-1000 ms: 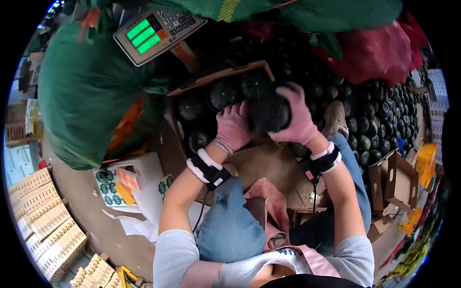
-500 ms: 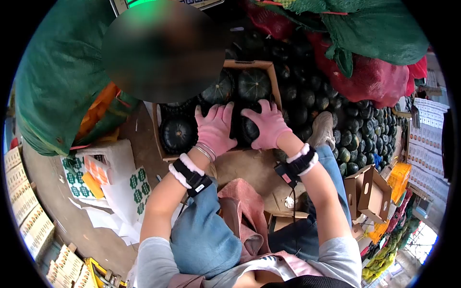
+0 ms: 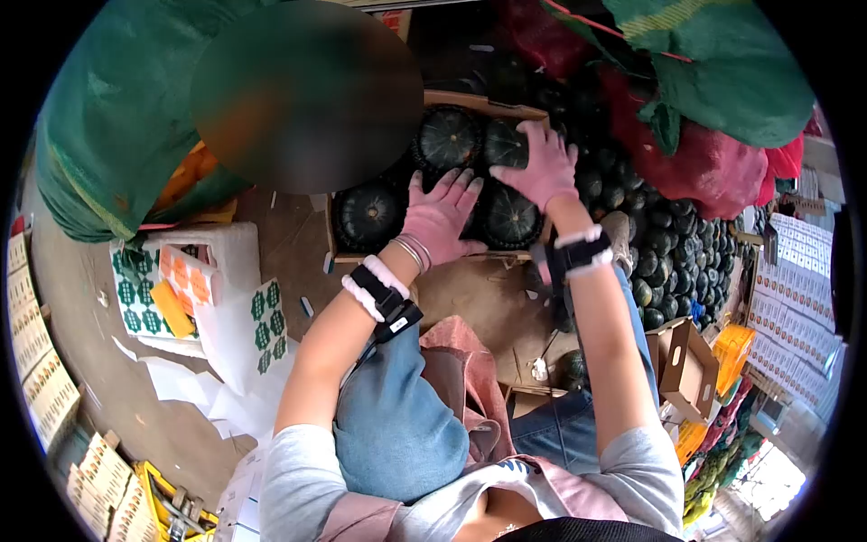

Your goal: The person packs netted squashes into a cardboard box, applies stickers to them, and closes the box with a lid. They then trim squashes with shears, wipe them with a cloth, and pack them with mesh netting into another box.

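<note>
A cardboard box [image 3: 332, 226] in front of me holds several dark green squashes. My left hand [image 3: 442, 217], in a pink glove, lies over the front middle of the box with fingers spread, hiding most of what is beneath it. To its left is a round front-left squash [image 3: 368, 215]. My right hand [image 3: 546, 167], also gloved in pink, rests open at the right side of the back-right squash [image 3: 506, 143], thumb and fingers apart. Just below it, the front-right squash [image 3: 511, 217] sits in a dark tray. Another squash [image 3: 448, 137] is at the back middle.
A big heap of loose squashes [image 3: 664, 244] spreads on the right beneath red net sacks [image 3: 695, 163]. On the left stand a green sack [image 3: 99, 135] and a white block [image 3: 239, 244] with sticker sheets. An open carton [image 3: 688, 370] lies at the right. A blurred patch hides the upper left.
My right hand has moved from the front-right squash up to the back-right one. My left hand stays over the front middle, fingers spread. The view has shifted, with the box now further right.
</note>
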{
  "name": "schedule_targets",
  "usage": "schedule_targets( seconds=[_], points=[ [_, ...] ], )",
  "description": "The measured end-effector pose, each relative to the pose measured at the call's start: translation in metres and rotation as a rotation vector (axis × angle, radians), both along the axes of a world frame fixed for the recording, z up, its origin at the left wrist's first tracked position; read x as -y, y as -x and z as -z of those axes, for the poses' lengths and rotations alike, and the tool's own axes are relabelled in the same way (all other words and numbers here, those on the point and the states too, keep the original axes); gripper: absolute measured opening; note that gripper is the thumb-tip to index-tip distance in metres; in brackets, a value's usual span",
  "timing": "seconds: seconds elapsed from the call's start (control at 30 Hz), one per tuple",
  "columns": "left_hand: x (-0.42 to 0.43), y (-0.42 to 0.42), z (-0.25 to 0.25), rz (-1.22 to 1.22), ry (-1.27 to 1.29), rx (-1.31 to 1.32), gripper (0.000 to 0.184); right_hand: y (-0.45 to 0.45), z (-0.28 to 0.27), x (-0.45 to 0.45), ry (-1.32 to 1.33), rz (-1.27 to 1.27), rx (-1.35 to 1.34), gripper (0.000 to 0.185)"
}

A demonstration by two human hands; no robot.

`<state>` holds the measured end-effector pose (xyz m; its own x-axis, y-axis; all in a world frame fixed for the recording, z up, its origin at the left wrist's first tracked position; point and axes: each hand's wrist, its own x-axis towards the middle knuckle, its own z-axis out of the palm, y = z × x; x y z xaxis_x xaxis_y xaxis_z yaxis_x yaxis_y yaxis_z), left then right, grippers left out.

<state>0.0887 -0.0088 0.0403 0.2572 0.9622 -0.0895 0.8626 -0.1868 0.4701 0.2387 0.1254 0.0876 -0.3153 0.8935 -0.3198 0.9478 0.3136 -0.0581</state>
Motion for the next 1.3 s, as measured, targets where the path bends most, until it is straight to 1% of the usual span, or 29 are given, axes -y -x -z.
schedule_targets(
  seconds=[0.03, 0.07, 0.17, 0.2, 0.27, 0.3, 0.33, 0.37, 0.43, 0.47, 0.53, 0.57, 0.6, 0.63, 0.7, 0.77, 0.8, 0.83, 0.9, 0.93, 0.97, 1.03, 1.13, 1.23, 1.27, 1.3],
  points=[
    [-0.004, 0.001, -0.004, -0.017, -0.01, 0.029, 0.09, 0.004, 0.006, -0.012, -0.013, 0.025, 0.027, 0.094],
    [-0.006, 0.002, -0.009, 0.017, 0.055, 0.016, 0.079, 0.008, 0.011, -0.024, 0.027, -0.008, 0.087, 0.094],
    [-0.002, 0.001, -0.005, 0.057, -0.032, -0.032, 0.067, 0.024, 0.019, -0.036, 0.128, -0.064, 0.237, 0.093],
    [-0.004, 0.002, -0.009, 0.051, 0.006, -0.033, 0.059, 0.03, 0.015, -0.034, 0.141, -0.056, 0.269, 0.093],
    [-0.015, 0.005, -0.011, -0.067, 0.011, -0.043, 0.059, 0.035, 0.012, -0.024, 0.136, -0.02, 0.319, 0.093],
    [-0.024, 0.007, -0.011, -0.133, 0.0, -0.044, 0.059, 0.039, 0.012, -0.021, 0.108, -0.001, 0.333, 0.093],
    [-0.03, 0.011, -0.013, -0.136, 0.056, -0.1, 0.061, 0.042, 0.011, -0.019, 0.073, 0.015, 0.347, 0.093],
    [-0.034, 0.012, -0.013, -0.134, 0.056, -0.118, 0.062, 0.043, 0.015, -0.013, -0.037, -0.01, 0.392, 0.092],
    [-0.033, 0.012, -0.013, -0.117, 0.073, -0.158, 0.064, 0.038, 0.013, -0.001, -0.279, -0.104, 0.374, 0.092],
    [-0.031, 0.014, -0.012, -0.134, 0.003, -0.147, 0.06, 0.032, 0.008, 0.004, -0.305, -0.08, 0.251, 0.09],
    [-0.032, 0.023, -0.002, -0.201, -0.076, -0.048, 0.055, 0.023, -0.021, 0.017, -0.351, -0.024, 0.007, 0.087],
    [-0.032, 0.027, 0.002, -0.226, -0.121, 0.007, 0.052, 0.018, -0.033, 0.027, -0.232, -0.105, -0.068, 0.087],
    [-0.033, 0.035, 0.0, -0.297, -0.119, 0.222, 0.047, 0.016, -0.046, 0.037, -0.127, -0.182, -0.141, 0.087],
    [-0.03, 0.04, -0.007, -0.325, -0.189, 0.311, 0.047, 0.013, -0.057, 0.045, -0.033, -0.259, -0.21, 0.087],
    [-0.027, 0.04, -0.022, -0.213, -0.349, 0.423, 0.045, 0.018, -0.041, 0.072, -0.029, -0.386, -0.082, 0.087],
    [-0.019, 0.025, -0.012, -0.16, -0.251, 0.472, 0.049, 0.021, -0.03, 0.074, 0.117, -0.341, -0.134, 0.088],
    [-0.016, 0.02, -0.006, -0.14, -0.198, 0.49, 0.051, 0.016, -0.034, 0.065, 0.191, -0.349, -0.14, 0.089],
    [-0.015, 0.016, -0.003, -0.142, -0.176, 0.453, 0.053, 0.005, -0.034, 0.054, 0.22, -0.353, -0.274, 0.082],
    [-0.011, 0.011, -0.001, -0.147, -0.126, 0.376, 0.056, -0.01, -0.053, 0.025, 0.128, -0.266, -0.696, 0.058],
    [-0.012, 0.013, -0.011, -0.145, -0.108, 0.428, 0.054, -0.013, -0.059, 0.011, -0.149, -0.133, -0.728, 0.047],
    [-0.012, 0.013, -0.013, -0.147, -0.125, 0.416, 0.051, -0.016, -0.063, -0.003, -0.424, 0.005, -0.749, 0.036],
    [-0.015, 0.015, -0.016, -0.148, -0.173, 0.384, 0.046, -0.022, -0.074, -0.033, -0.223, 0.472, -1.236, 0.026],
    [-0.018, 0.013, -0.022, -0.192, -0.298, 0.356, 0.037, -0.002, -0.091, -0.045, -0.37, 0.219, -1.137, 0.032],
    [-0.017, 0.018, -0.04, -0.206, -0.277, 0.39, 0.032, 0.031, -0.104, -0.051, -0.38, 0.155, -0.888, 0.043],
    [-0.017, 0.02, -0.045, -0.223, -0.316, 0.403, 0.032, 0.042, -0.104, -0.054, -0.29, 0.158, -0.952, 0.033],
    [-0.017, 0.022, -0.049, -0.241, -0.357, 0.416, 0.031, 0.055, -0.114, -0.052, -0.131, 0.3, -1.08, 0.035]
  ],
)
